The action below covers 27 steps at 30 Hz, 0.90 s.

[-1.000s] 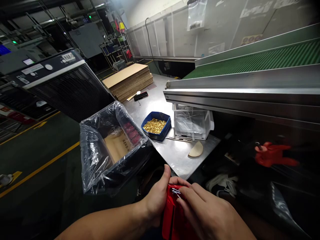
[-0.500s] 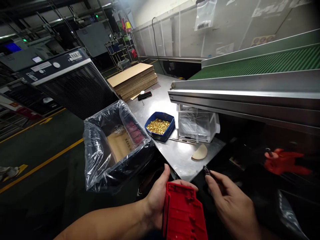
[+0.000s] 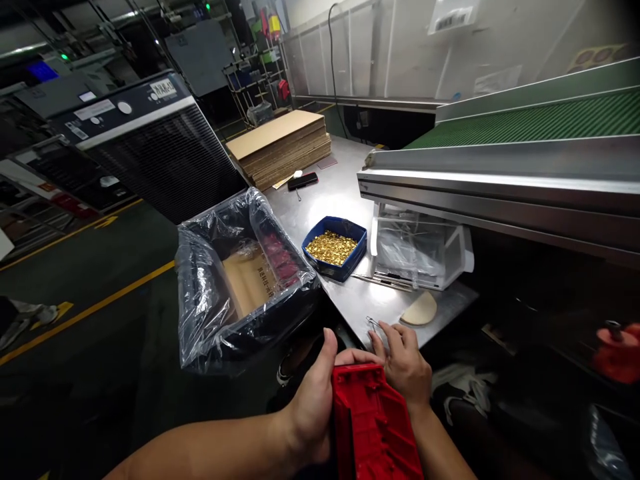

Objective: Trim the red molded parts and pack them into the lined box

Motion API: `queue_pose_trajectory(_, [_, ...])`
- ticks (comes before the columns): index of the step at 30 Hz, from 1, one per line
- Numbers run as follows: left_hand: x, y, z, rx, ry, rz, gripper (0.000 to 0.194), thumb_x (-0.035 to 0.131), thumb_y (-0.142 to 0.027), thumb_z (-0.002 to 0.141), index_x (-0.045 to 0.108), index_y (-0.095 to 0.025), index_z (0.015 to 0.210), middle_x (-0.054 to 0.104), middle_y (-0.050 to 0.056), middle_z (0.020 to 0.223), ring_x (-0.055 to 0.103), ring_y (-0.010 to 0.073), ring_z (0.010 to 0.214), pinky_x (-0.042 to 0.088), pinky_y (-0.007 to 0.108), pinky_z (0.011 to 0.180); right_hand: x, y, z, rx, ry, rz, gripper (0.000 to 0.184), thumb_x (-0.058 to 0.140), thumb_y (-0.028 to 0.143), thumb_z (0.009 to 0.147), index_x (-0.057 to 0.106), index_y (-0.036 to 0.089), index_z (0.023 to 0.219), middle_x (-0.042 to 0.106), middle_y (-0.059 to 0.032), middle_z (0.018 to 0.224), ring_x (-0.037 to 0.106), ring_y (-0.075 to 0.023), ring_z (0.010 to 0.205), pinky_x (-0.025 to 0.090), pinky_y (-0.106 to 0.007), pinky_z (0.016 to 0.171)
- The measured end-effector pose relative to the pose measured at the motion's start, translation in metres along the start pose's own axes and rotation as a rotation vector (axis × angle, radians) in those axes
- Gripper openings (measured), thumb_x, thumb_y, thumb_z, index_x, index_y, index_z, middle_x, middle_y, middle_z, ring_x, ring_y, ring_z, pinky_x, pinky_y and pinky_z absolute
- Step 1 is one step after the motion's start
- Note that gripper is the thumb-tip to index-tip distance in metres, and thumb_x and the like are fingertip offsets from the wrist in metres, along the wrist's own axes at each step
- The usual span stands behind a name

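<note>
My left hand [image 3: 313,403] grips a red moulded plastic part [image 3: 373,427] by its left side, low in the view, with the thumb up along its edge. My right hand [image 3: 405,363] reaches over the part's top to the near edge of the steel table [image 3: 350,303]. Its fingertips pinch a small metal clip [image 3: 371,323] that rests on the table surface. The right forearm is partly hidden behind the red part.
A carton lined with a clear plastic bag [image 3: 240,280] stands left of the table, with red parts inside. On the table are a blue tray of small brass pieces [image 3: 334,248], a clear-fronted white bin [image 3: 420,250], a tan disc [image 3: 421,310], a phone [image 3: 303,181] and stacked cardboard [image 3: 280,143]. A green conveyor [image 3: 525,127] runs overhead on the right.
My right hand left the red part, swung out to the right, then came forward to the table edge with the small clip. The left hand kept hold of the red part. The view shifted left.
</note>
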<state>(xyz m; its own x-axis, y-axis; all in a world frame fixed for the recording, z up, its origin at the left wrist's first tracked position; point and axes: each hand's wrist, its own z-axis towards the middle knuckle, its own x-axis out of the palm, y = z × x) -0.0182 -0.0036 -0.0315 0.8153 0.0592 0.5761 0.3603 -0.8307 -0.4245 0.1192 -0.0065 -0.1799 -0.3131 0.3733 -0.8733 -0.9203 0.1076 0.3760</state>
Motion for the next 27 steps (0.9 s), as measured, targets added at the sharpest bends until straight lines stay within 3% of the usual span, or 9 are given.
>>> queue_pose_trajectory(4, [-0.005,-0.001,0.001,0.018,0.037,0.018,0.084,0.01,-0.071,0.097,0.065,-0.008,0.105,0.065,0.013,0.087,0.066,0.0183,0.074,0.05,0.029,0.077,0.0,0.003,0.003,-0.031,0.098,-0.054,0.029,0.045,0.033,0.102,0.066,0.016,0.113,0.066,-0.007,0.096,0.069,-0.0187,0.075,0.046,-0.026,0.051])
queue_pose_trajectory(13, [-0.013,0.001,0.005,-0.067,0.121,-0.12,0.084,0.014,-0.073,0.096,0.066,-0.008,0.105,0.063,0.012,0.085,0.063,0.0167,0.07,0.05,0.028,0.074,0.005,-0.001,-0.005,0.06,0.116,0.004,0.037,0.046,0.042,0.101,0.06,0.014,0.121,0.063,-0.0123,0.111,0.07,-0.024,0.09,0.054,-0.03,0.065])
queue_pose_trajectory(17, [-0.015,0.001,0.009,-0.155,0.183,-0.154,0.088,0.013,-0.078,0.092,0.066,-0.009,0.106,0.065,0.015,0.084,0.066,0.0251,0.072,0.052,0.037,0.072,0.0,-0.006,-0.008,0.09,0.124,0.125,0.041,0.048,0.045,0.099,0.059,0.013,0.123,0.061,-0.0136,0.114,0.069,-0.0249,0.089,0.055,-0.033,0.064])
queue_pose_trajectory(21, [-0.015,0.001,0.009,-0.204,0.231,-0.156,0.092,0.011,-0.08,0.09,0.067,-0.01,0.108,0.068,0.02,0.092,0.069,0.0365,0.081,0.052,0.058,0.078,-0.018,-0.01,-0.01,0.138,0.119,0.294,0.039,0.048,0.046,0.099,0.059,0.016,0.122,0.061,-0.0116,0.115,0.066,-0.0165,0.076,0.058,-0.031,0.066])
queue_pose_trajectory(25, [-0.016,0.001,0.011,-0.234,0.249,-0.194,0.088,0.017,-0.079,0.091,0.068,-0.009,0.108,0.07,0.019,0.094,0.069,0.0359,0.085,0.051,0.058,0.083,-0.052,-0.013,-0.021,0.32,0.101,0.545,0.042,0.042,0.051,0.1,0.066,0.018,0.108,0.064,-0.0101,0.105,0.066,-0.0203,0.086,0.057,-0.038,0.08])
queue_pose_trajectory(27, [-0.017,0.001,0.013,-0.249,0.277,-0.211,0.087,0.019,-0.079,0.091,0.068,-0.009,0.109,0.07,0.019,0.095,0.069,0.0355,0.086,0.051,0.057,0.083,-0.073,-0.013,-0.031,0.374,0.125,0.711,0.051,0.037,0.06,0.099,0.066,0.02,0.111,0.066,-0.0109,0.105,0.066,-0.023,0.09,0.057,-0.04,0.082])
